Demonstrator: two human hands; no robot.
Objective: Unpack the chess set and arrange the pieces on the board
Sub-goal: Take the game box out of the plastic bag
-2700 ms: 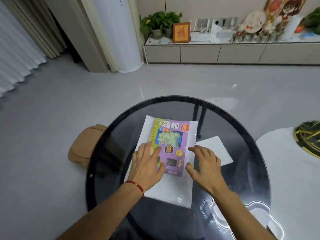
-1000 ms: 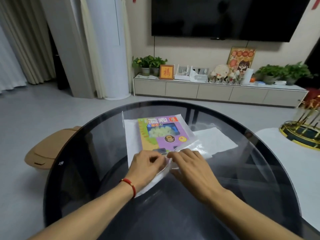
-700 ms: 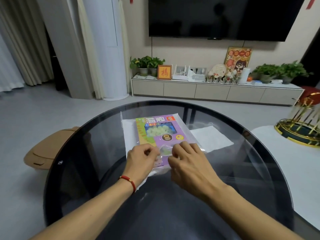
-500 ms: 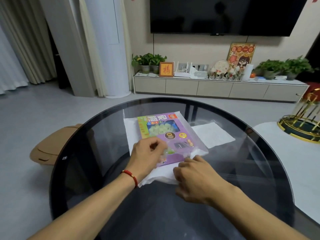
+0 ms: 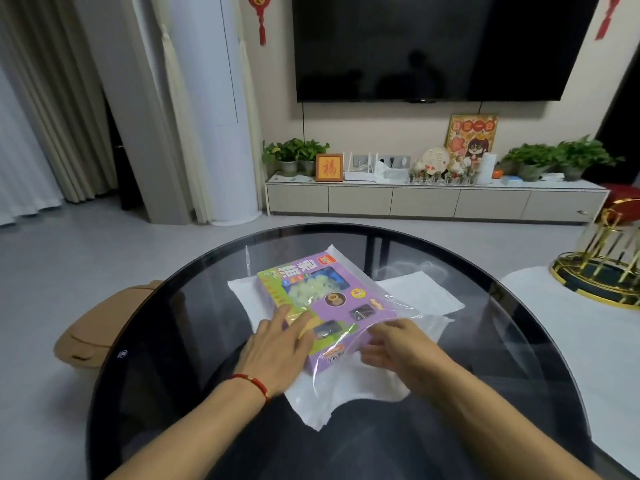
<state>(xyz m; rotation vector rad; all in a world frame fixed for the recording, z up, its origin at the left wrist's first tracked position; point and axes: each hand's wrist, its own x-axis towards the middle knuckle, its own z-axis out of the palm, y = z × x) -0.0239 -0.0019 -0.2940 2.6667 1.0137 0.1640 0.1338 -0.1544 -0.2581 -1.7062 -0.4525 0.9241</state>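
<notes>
Left hand (image 5: 277, 344) lies flat with straight fingers on the one purple cardboard chess set box (image 5: 325, 306), right hand (image 5: 398, 348) has its grip pinching the clear plastic wrapper (image 5: 408, 306) around it, two white paper sheets (image 5: 346, 389) underneath on the round dark glass surface (image 5: 173, 341), label writing too blurry to read.

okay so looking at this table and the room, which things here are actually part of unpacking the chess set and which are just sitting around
Part of the job:
- purple chess set box
- clear plastic wrap around it
- white sheet under the box
- left hand, flat on the box
- right hand, at the wrap's open end

Just sitting around:
- second white sheet
- gold stand
- television
- potted plants
</notes>
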